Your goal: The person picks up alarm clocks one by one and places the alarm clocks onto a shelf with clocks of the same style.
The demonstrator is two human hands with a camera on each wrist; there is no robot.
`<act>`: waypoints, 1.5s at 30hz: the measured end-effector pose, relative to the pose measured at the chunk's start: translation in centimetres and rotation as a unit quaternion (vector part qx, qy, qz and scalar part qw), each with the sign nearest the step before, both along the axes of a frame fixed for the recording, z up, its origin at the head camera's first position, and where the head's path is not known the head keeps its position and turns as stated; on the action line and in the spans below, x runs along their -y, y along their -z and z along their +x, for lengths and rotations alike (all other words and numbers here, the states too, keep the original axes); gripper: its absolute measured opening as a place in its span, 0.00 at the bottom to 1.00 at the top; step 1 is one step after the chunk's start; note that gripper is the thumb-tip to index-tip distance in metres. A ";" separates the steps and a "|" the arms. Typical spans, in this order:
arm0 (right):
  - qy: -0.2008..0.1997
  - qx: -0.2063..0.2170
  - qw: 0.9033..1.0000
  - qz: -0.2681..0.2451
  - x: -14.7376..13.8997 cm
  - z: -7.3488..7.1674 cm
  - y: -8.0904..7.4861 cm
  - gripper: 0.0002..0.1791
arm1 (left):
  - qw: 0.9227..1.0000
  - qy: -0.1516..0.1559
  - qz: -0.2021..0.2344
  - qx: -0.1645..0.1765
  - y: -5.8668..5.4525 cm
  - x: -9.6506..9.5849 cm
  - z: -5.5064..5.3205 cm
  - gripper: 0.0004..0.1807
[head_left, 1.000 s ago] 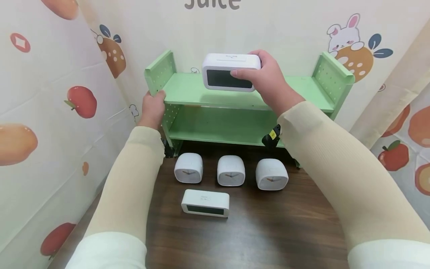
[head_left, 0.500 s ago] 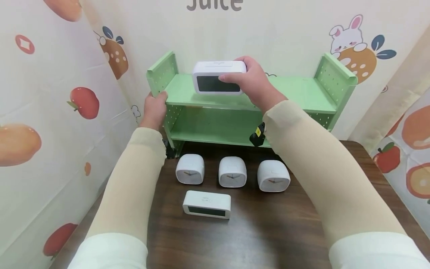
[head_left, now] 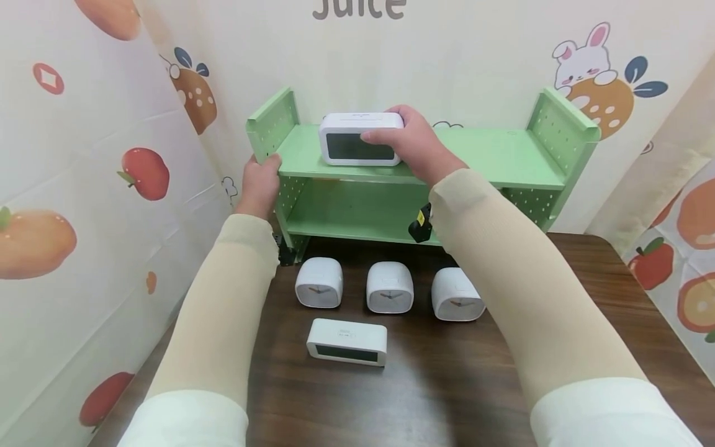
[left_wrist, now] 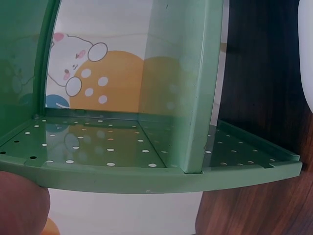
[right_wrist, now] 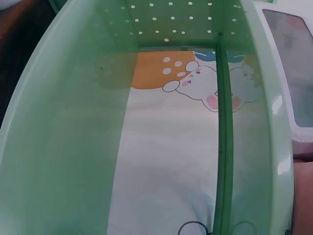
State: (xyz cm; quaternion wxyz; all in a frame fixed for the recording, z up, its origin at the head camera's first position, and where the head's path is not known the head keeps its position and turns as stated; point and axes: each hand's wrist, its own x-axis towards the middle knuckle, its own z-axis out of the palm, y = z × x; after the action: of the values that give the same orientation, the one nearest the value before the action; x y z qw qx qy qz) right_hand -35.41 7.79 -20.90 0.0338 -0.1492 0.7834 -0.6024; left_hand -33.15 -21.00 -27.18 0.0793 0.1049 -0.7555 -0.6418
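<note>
My right hand (head_left: 414, 144) holds a white rectangular digital clock (head_left: 343, 149) by its right end, thumb across the dark display. The clock is upright, its lower edge right at the top board of a green metal shelf (head_left: 491, 155). In the right wrist view, part of the clock (right_wrist: 292, 63) shows beyond the shelf's edge. My left hand (head_left: 260, 185) grips the front edge of the shelf's left side panel, its far fingers hidden behind the panel. In the left wrist view, one fingertip (left_wrist: 23, 205) lies against that edge.
Three white rounded analog clocks, left (head_left: 319, 282), middle (head_left: 390, 287) and right (head_left: 455, 294), stand in a row on the dark wooden table (head_left: 413, 397) before the shelf. My right sleeve overlaps the right one. A second digital clock (head_left: 347, 341) lies nearer. Fruit-print curtains (head_left: 89, 236) hang around.
My right hand has brought the digital clock left and down, from above the shelf to its top board. My left hand keeps its grip on the side panel.
</note>
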 end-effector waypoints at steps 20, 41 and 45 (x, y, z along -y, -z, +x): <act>-0.001 -0.001 1.000 0.027 0.7 0.4 -0.3 0.36 | 1.000 0.005 0.008 0.001 -0.1 0.1 0.3 0.29; 0.081 -0.070 0.994 -0.030 -1.7 5.3 -0.7 0.36 | 1.000 0.005 0.009 0.012 0.2 0.4 -0.3 0.30; 0.081 -0.077 0.992 -0.064 -2.3 6.1 -0.2 0.34 | 1.000 0.007 0.012 0.011 0.0 0.2 -0.4 0.30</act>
State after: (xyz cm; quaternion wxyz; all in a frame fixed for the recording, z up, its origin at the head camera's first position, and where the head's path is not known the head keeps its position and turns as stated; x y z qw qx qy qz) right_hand -29.30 10.06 -20.71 -0.0848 -0.1328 0.7530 -0.6389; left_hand -33.51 -21.22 -27.18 0.0657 0.1074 -0.7495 -0.6499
